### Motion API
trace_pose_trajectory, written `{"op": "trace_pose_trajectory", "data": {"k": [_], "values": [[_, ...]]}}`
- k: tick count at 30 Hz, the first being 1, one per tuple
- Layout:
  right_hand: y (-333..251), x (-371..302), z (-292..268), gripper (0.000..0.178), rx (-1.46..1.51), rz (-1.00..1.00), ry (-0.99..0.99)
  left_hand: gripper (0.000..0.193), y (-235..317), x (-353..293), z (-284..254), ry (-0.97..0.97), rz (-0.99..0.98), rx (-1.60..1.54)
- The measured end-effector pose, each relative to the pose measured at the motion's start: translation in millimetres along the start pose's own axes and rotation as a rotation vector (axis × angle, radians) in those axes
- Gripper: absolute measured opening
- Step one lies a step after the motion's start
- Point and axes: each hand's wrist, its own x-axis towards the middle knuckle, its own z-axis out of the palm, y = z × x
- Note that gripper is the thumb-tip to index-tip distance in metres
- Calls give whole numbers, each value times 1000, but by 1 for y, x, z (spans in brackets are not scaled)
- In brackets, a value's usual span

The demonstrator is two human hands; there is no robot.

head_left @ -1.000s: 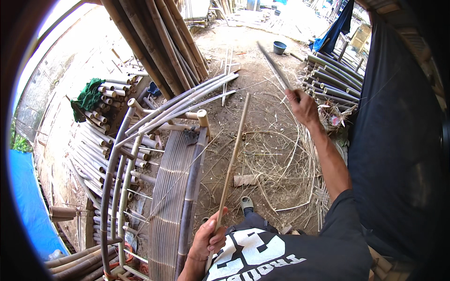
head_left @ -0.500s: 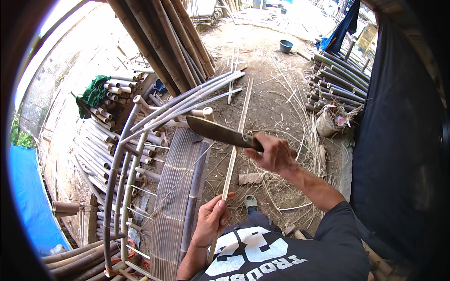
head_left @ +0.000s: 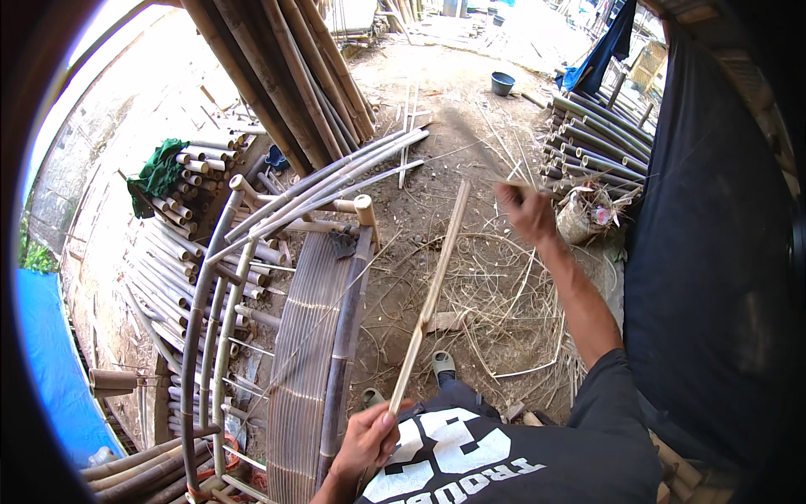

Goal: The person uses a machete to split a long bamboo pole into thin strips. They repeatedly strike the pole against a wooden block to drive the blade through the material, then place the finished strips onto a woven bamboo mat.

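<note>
A split bamboo strip [head_left: 438, 281] slants up and away from my body, its lower end pinched in my left hand [head_left: 367, 440]. Partway along it a node shows as a darker bump. My right hand [head_left: 529, 212] is wrapped round the handle of a machete [head_left: 473, 134], raised beyond the strip and to its right. Motion smears the blade, which points up and to the left, apart from the strip. To the left of my left hand stands a bamboo bench [head_left: 306, 353] with a slatted top.
Several thin poles [head_left: 336, 181] lie across the bench's far end. Bamboo stacks stand at left [head_left: 159, 277] and right [head_left: 600, 143]. Thick poles [head_left: 277, 76] lean at the back. Shavings [head_left: 495, 311] litter the ground near a cut log [head_left: 585, 216]. A dark bucket [head_left: 502, 82] stands farther off.
My right hand has swung the machete up and away to the right, off the strip. My left hand has come slightly lower with the strip, whose far end now sits nearer.
</note>
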Motion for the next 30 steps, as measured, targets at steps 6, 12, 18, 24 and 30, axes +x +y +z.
{"op": "trace_pose_trajectory", "data": {"k": [6,12,18,24,30], "values": [[-49,-25,37,37,832,86,-91,35,-6,15,-3,12,-106,35],[-30,25,24,30,854,334,-22,25,-16,-5,-21,-87,-219,-303],[-40,-22,61,56,113,-114,-92,26,-27,6,-31,179,-75,-19],[-55,-103,111,59,-90,-777,-65,29,-11,37,-9,327,18,149],[-21,-57,88,58,-60,-315,-102,27,-21,31,13,337,-11,225]]}}
